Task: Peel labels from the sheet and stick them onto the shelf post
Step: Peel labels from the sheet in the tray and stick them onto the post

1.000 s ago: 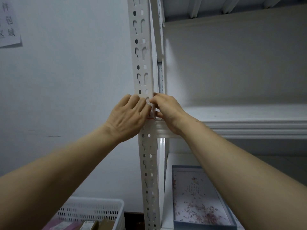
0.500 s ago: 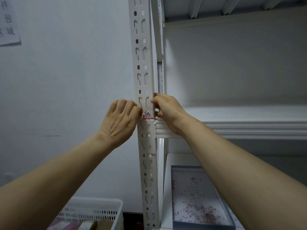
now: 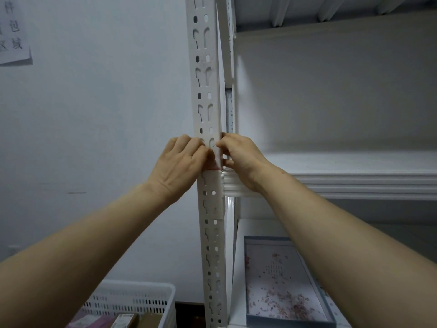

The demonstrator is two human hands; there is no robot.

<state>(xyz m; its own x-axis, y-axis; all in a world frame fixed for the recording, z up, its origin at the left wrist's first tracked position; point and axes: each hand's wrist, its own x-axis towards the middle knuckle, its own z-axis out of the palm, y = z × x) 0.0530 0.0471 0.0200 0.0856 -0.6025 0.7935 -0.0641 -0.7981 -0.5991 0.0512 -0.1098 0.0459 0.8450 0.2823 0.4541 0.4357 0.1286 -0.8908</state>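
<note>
The white perforated shelf post [image 3: 208, 79] runs top to bottom through the middle of the view. A small white label [image 3: 216, 165] with a red lower edge sits on the post just above the shelf beam, mostly covered by fingers. My left hand [image 3: 177, 165] presses its curled fingers against the label from the left. My right hand [image 3: 238, 157] pinches the post's right corner at the label, thumb in front and fingers behind. The label sheet is not in view.
White metal shelves [image 3: 343, 176] extend to the right of the post. On the lower shelf lies a flat blue-rimmed box [image 3: 328, 306] with a pink speckled inside. A white plastic basket [image 3: 132, 294] with packages stands at bottom left. A paper notice [image 3: 11, 31] hangs on the wall.
My left hand, which had drawn back to the left and bared the label, has moved right again and covers it. The right hand has stayed on the post's corner.
</note>
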